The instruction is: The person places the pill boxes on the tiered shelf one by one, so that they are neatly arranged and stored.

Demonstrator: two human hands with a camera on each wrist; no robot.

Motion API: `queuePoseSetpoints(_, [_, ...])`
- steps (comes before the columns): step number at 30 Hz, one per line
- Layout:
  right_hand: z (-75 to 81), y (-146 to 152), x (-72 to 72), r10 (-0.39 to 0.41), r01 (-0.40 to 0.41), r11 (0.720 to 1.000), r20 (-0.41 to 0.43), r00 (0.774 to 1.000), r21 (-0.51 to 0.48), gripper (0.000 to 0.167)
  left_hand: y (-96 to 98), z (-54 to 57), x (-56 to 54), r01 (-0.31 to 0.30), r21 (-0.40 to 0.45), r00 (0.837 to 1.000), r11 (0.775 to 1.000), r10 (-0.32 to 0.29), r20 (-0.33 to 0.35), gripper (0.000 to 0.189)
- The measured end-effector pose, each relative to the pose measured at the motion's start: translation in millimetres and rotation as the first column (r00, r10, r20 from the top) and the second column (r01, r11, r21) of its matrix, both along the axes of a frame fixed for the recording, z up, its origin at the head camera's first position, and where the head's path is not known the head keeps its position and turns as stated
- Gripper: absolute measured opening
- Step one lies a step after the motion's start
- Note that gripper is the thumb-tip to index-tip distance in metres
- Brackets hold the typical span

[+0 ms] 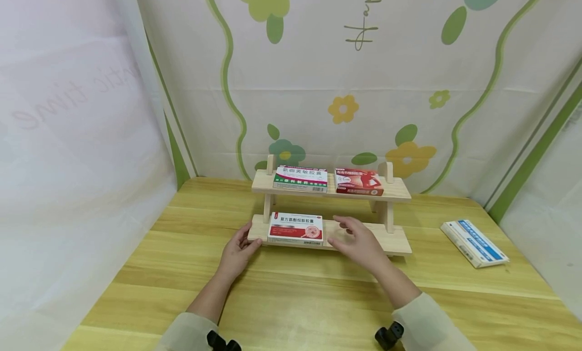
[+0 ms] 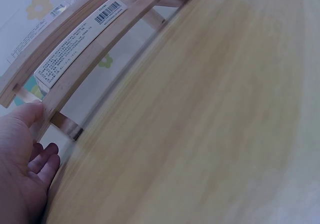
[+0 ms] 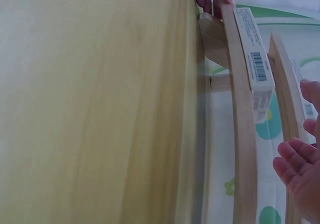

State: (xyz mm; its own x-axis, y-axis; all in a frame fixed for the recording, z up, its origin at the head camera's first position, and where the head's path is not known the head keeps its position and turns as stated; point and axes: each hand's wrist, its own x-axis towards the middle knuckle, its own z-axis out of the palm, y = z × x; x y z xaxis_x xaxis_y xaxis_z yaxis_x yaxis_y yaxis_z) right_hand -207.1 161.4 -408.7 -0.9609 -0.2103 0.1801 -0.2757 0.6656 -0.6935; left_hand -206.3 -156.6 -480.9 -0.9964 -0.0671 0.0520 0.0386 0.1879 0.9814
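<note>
A small two-tier wooden shelf [image 1: 359, 240] stands on the table. My left hand [image 1: 237, 252] grips the left end of its lower tier, thumb at the front edge and fingers beside and below it. On that tier lies a red-and-white medicine box [image 1: 295, 229]. Just right of the box, my right hand [image 1: 359, 242] hovers over the tier with its fingers relaxed and apart, holding nothing; in the right wrist view a gap shows between hand and box. The upper tier bears a green, white and purple medicine box [image 1: 300, 179] and a red medicine box [image 1: 358, 182].
A blue-and-white medicine box [image 1: 475, 243] lies on the wooden table [image 1: 291, 300] to the right of the shelf. Behind the shelf hangs a white cloth [image 1: 295, 68] with printed flowers, and more cloth encloses both sides.
</note>
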Motion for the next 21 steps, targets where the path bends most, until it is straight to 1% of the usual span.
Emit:
queuePoseSetpoints(5, [4.0, 16.8, 3.2, -0.005, 0.004, 1.000, -0.055, 0.998, -0.016, 0.058, -0.8, -0.8, 0.0, 0.009, -0.003, 1.000, 1.000, -0.009, 0.005, 0.066])
queuePoseSetpoints(8, [6.5, 28.7, 5.4, -0.017, 0.016, 1.000, -0.069, 0.997, -0.015, 0.059, -1.6, -1.5, -0.5, 0.015, -0.001, 1.000, 1.000, -0.015, 0.014, 0.065])
queuePoseSetpoints(11, [9.9, 41.0, 8.0, -0.038, 0.037, 0.999, -0.067, 0.997, -0.015, 0.060, -2.0, -2.0, -0.9, 0.020, -0.004, 1.000, 1.000, -0.020, 0.017, 0.066])
queuePoseSetpoints(18, [16.6, 71.0, 12.4, -0.107, 0.106, 0.994, -0.026, 0.994, -0.020, 0.066, -2.0, -0.9, -1.4, 0.016, -0.002, 1.000, 1.000, -0.016, 0.014, 0.066])
queuePoseSetpoints(21, [18.8, 84.4, 13.4, -0.141, 0.141, 0.990, -0.031, 0.990, -0.010, 0.067, -0.8, 0.2, -1.8, 0.015, 0.007, 1.000, 1.000, -0.015, 0.014, 0.066])
